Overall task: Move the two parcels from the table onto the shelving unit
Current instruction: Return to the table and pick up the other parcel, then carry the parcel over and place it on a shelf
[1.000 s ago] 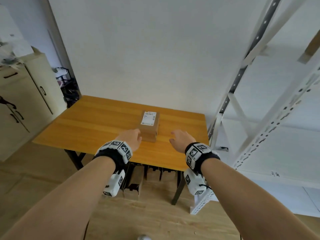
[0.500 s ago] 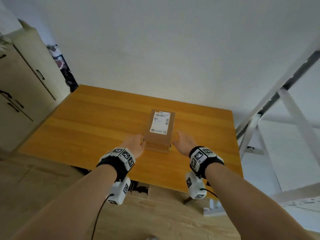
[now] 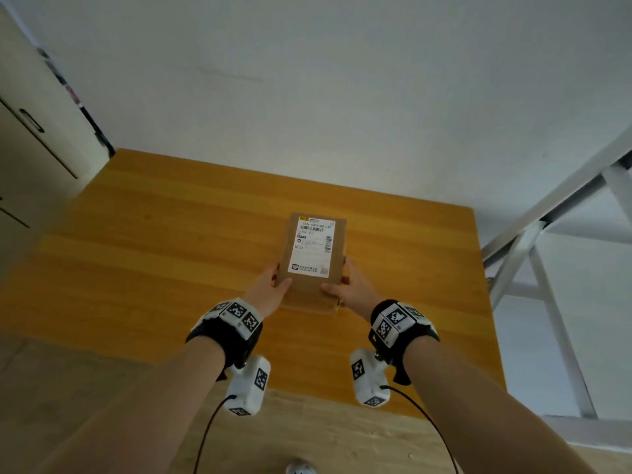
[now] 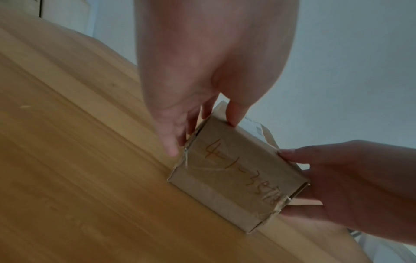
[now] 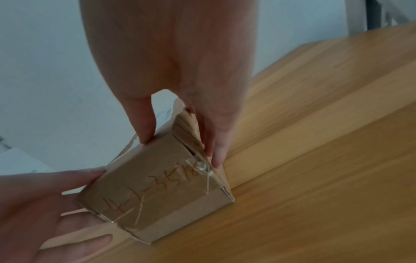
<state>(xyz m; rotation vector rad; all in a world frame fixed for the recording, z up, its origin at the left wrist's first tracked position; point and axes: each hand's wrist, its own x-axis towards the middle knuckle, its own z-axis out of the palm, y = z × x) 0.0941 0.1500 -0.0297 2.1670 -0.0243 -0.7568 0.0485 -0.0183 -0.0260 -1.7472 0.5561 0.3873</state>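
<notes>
A brown cardboard parcel [image 3: 311, 248] with a white shipping label on top stands on the wooden table [image 3: 171, 268]. Handwritten numbers mark its near face [image 4: 236, 169] [image 5: 157, 178]. Under it a second brown parcel [image 3: 307, 306] seems to lie, showing as a paler band [image 4: 216, 202] [image 5: 186, 218] on the tabletop. My left hand [image 3: 278, 278] [image 4: 203, 135] grips the top parcel's left side, thumb on its near top edge. My right hand [image 3: 343, 282] [image 5: 181, 147] grips the right side the same way.
The white metal shelving unit [image 3: 533, 254] stands just right of the table, its slanted braces close to the table's right edge. A cream cabinet [image 3: 30, 131] is at the far left. A white wall runs behind the table.
Both hands have moved in from the near sides of the stack and closed round the top parcel, thumbs now on its top edge. The view has come closer to the table.
</notes>
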